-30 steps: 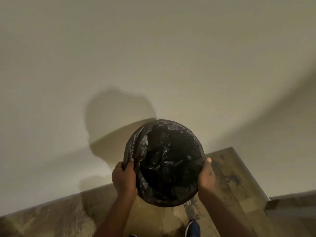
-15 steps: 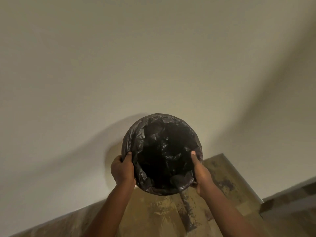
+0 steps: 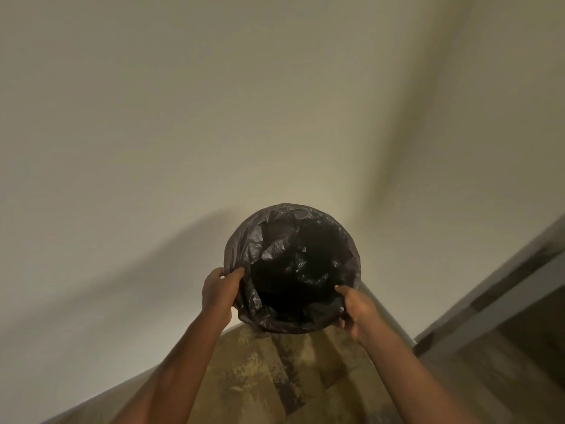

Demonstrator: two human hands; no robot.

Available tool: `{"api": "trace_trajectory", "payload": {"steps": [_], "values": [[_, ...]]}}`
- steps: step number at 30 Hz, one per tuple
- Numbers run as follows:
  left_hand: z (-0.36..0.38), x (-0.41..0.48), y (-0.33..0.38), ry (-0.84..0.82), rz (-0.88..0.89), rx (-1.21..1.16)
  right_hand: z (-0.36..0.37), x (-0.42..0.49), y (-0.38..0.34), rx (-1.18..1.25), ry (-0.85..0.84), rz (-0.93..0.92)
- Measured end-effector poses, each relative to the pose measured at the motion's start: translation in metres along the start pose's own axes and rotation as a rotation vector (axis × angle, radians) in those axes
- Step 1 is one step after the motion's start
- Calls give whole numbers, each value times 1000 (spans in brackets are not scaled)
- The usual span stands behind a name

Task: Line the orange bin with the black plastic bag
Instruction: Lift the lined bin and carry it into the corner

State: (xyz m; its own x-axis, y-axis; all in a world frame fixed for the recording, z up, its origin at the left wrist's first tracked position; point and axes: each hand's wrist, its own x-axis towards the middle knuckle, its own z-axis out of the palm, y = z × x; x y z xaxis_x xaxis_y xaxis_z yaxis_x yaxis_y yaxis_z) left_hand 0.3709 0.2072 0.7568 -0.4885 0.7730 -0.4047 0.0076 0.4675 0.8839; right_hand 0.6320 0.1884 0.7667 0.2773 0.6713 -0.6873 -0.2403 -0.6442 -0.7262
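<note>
The black plastic bag (image 3: 293,267) lines a round bin, drapes over its whole rim and hangs down the outside, so no orange of the bin shows. I look straight down into the dark, crumpled inside. My left hand (image 3: 218,290) grips the bag-covered rim at the left, thumb over the edge. At the lower right of the rim, my right hand (image 3: 356,309) holds it the same way, fingers under and thumb on top. The bin is held out in front of me near the corner of the room.
A plain cream wall (image 3: 244,117) fills most of the view and meets a second wall at the right. Mottled brown floor tiles (image 3: 275,377) lie below with a pale skirting along the wall. A dark doorway frame (image 3: 504,301) runs at the far right.
The bin has moved away from me toward the wall corner, both hands keeping hold of the rim. My right hand slid lower on the rim. The view has tilted up and right.
</note>
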Motion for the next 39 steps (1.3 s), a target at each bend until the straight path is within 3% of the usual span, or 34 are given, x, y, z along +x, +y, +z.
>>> {"api": "trace_trajectory", "payload": {"steps": [4, 9, 16, 20, 27, 32, 36, 39], "values": [[50, -13, 4, -105, -19, 68, -37, 18, -20, 32, 100, 30], [117, -15, 7, -229, -95, 116, -71, 48, -40, 33, 91, 18], [217, 24, 17, -343, -160, -66, -108, 123, -76, 123, 181, 70], [271, 52, 19, -329, -234, -231, -125, 174, -102, 157, 226, 100], [348, 82, 18, -362, -323, -130, -162, 250, -118, 132, 280, 188], [402, 91, 27, -339, -248, 88, -192, 298, -133, 176, 280, 261], [438, 93, 25, -233, -334, 23, -215, 338, -137, 140, 268, 288], [466, 87, 18, -251, -318, 7, -228, 365, -133, 98, 245, 277]]}}
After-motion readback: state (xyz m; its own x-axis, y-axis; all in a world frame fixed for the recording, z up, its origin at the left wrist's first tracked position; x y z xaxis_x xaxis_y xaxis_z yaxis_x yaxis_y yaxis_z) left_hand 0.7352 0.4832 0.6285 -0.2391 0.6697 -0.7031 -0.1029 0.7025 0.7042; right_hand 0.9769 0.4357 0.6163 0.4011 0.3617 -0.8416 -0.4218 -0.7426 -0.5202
